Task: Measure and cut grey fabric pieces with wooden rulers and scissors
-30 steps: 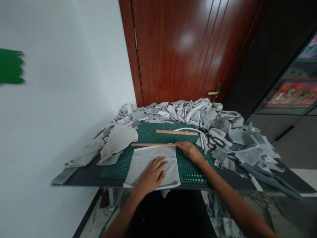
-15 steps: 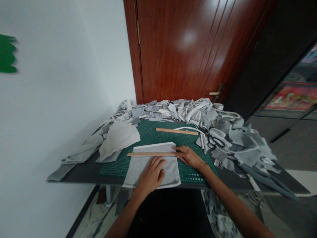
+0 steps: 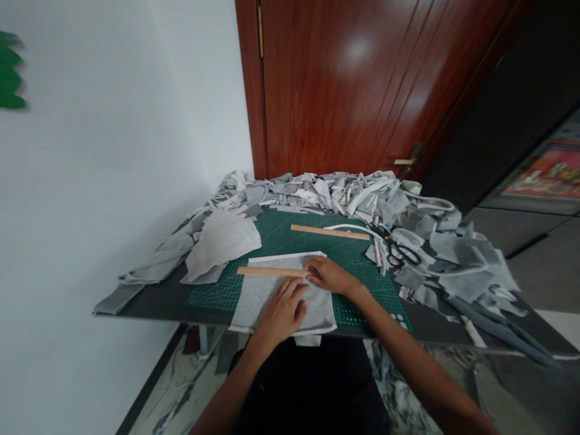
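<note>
A light grey piece of fabric [image 3: 254, 302] with pale folded edges lies on the green cutting mat [image 3: 206, 296]. Across its upper part rests a wooden ruler [image 3: 267, 272]. My left hand [image 3: 281, 311] is laid on the fabric with its fingers stretched out, their tips at the ruler's lower edge. At the ruler's right end, my right hand [image 3: 333, 277] has its fingers drawn together on the wood, covering that end. A small flap of cloth [image 3: 308, 341] shows below the fabric's near edge, over the table's front.
A second wooden ruler [image 3: 328, 232] lies farther back, beside black-handled scissors [image 3: 399, 251]. Grey fabric scraps [image 3: 317, 190] heap along the back and right. Larger cloth pieces [image 3: 224, 241] lie at left. A white wall [image 3: 113, 151] and wooden door [image 3: 335, 90] bound the table [image 3: 158, 305].
My right hand has slid left along the ruler, and its spread fingers have drawn together. The left hand stays on the fabric. A flap of cloth now shows below the near edge. The view shifted slightly.
</note>
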The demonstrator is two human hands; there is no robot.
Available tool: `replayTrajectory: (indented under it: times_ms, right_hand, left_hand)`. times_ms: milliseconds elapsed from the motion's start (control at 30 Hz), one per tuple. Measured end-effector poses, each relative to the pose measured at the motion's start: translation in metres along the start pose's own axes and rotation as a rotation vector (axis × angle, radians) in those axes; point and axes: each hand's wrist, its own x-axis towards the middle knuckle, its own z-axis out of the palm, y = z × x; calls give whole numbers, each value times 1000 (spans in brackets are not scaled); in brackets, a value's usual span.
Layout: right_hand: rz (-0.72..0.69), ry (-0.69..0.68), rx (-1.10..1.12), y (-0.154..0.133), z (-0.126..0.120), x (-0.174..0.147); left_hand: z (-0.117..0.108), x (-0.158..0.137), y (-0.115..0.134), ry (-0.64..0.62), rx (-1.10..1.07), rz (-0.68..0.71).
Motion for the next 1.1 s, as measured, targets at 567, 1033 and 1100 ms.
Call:
replayTrajectory:
  times_ms: [567, 1033, 1100]
  right_hand:
    - [13, 223, 158, 20, 22, -5]
    - [-53, 212, 85, 10, 26, 12]
    - [-74, 202, 84, 9, 28, 21]
  left_hand:
    - [5, 3, -7, 90, 17, -64]
    - [5, 10, -10, 31, 10, -57]
    - [5, 10, -10, 31, 22, -63]
